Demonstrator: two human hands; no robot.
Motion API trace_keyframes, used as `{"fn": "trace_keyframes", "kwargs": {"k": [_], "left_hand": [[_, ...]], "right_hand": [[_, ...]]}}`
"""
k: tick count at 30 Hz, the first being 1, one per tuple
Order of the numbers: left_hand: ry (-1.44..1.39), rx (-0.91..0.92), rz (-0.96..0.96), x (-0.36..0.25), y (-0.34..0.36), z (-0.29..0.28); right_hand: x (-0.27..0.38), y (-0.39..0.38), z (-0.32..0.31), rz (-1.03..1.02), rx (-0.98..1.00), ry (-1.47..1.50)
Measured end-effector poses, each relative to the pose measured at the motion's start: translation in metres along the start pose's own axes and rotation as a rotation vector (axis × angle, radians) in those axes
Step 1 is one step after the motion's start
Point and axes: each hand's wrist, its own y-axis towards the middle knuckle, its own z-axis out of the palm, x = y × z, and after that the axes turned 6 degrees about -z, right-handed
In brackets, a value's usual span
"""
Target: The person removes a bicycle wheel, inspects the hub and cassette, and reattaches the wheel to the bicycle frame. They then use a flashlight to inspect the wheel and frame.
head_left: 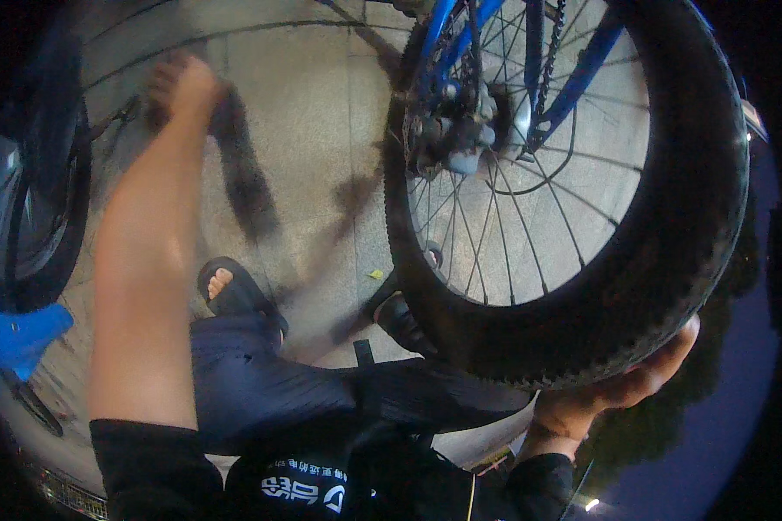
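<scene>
A bicycle wheel with a fat black knobby tyre (691, 174) fills the upper right, with the blue frame (565, 108), a chain (546, 69) and the hub (465, 130) inside its outline. My right hand (634, 373) grips the tyre from below at its lower right, fingers partly hidden behind it. My left hand (182, 87) is at the upper left, apart from the wheel, over paving and dark shadows. Motion blurs its fingers, so I cannot tell what, if anything, is in them.
At the far left are another dark tyre (65, 252) and a blue part (22, 334). My sandalled feet (226, 295) stand on pale paving (295, 156) below. A small yellow leaf (376, 273) lies between them. Dark trees (704, 347) and sky show at the right.
</scene>
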Motion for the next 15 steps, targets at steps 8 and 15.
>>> {"fn": "trace_keyframes", "kwargs": {"k": [8, 15], "left_hand": [[-0.444, 0.141, 0.188, -0.029, -0.064, -0.005], [-0.374, 0.134, 0.395, -0.005, -0.062, -0.042]], "right_hand": [[-0.06, 0.112, 0.003, -0.558, 0.157, 0.333], [-0.147, 0.145, 0.053, 0.1, -0.036, 0.718]]}}
